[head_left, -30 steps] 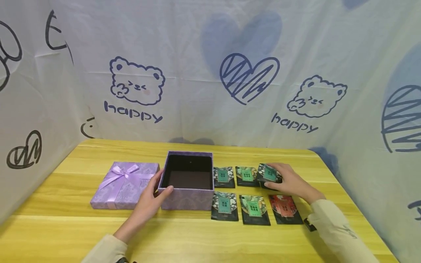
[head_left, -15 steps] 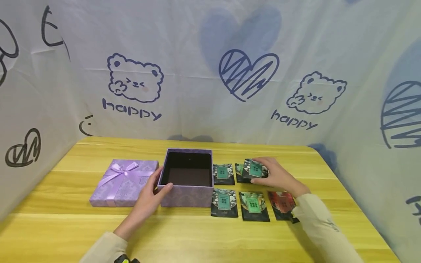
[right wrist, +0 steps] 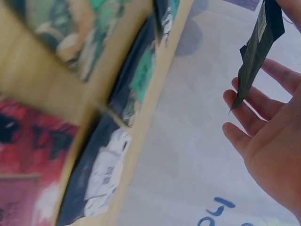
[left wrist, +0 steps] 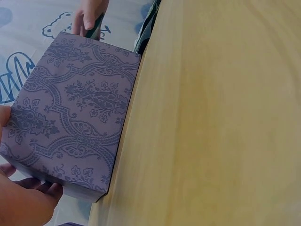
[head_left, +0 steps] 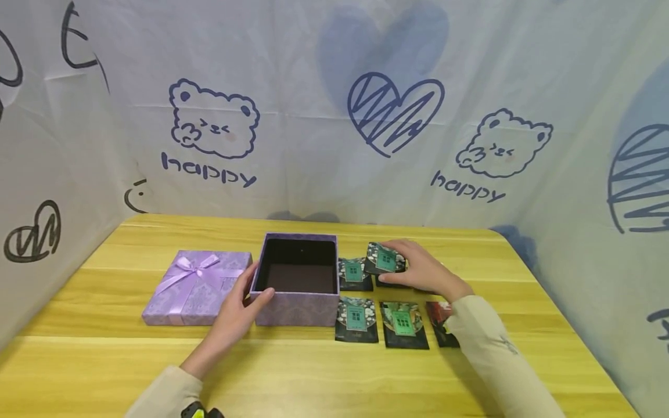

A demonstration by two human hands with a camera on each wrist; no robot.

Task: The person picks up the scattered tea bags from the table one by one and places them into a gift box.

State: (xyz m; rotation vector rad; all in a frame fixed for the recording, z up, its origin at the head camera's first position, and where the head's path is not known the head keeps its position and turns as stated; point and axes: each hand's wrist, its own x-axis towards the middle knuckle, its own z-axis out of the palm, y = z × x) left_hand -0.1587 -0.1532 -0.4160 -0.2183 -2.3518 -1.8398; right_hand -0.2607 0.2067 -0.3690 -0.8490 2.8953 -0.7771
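An open purple patterned box [head_left: 297,310] with a black interior stands on the table. My left hand [head_left: 236,316] grips its left side, thumb at the front rim; the left wrist view shows the fingers [left wrist: 52,189] at the box's edge. My right hand [head_left: 428,273] pinches a dark tea sachet [head_left: 385,259] with a teal label, raised above the back row. The right wrist view has this sachet [right wrist: 257,54] edge-on between thumb and fingers. Below it, the back row is partly covered by the hand. A teal-labelled sachet [head_left: 354,271] lies beside the box.
The purple lid [head_left: 195,290] with a ribbon bow lies left of the box. In the front row are a teal-labelled sachet [head_left: 356,320], a green-labelled sachet [head_left: 404,326] and a red sachet [head_left: 438,316], partly behind the right sleeve. A printed cloth [head_left: 308,145] hangs behind the table.
My right hand has carried the pinched sachet leftward, from the right end of the back row toward the box. My left hand keeps its grip on the box.
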